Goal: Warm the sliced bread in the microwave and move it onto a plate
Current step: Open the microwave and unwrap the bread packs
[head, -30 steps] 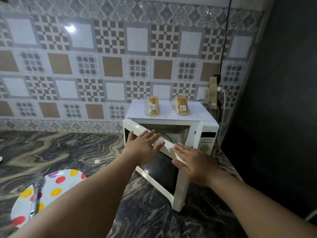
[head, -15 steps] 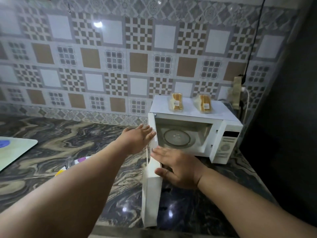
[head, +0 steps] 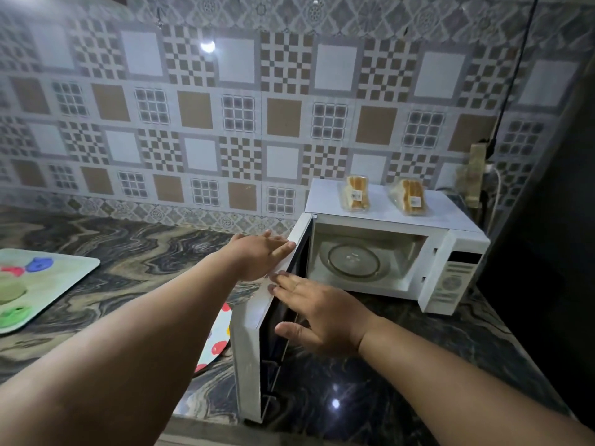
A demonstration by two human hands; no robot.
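A white microwave stands at the right end of the counter with its door swung wide open toward me. The glass turntable inside is bare. Two clear packs of sliced bread lie on the microwave's top, one on the left and one on the right. My left hand rests with straight fingers against the outer face of the door near its top edge. My right hand touches the door's inner side, fingers spread. A polka-dot plate peeks out behind the door, mostly hidden.
A pale tray with coloured shapes lies on the marble counter at the left. A wall socket with a cable sits behind the microwave. A dark wall closes off the right side.
The microwave door has swung from partly open to wide open, with both hands following it. The view has shifted so the tray appears at the left and the plate is mostly covered.
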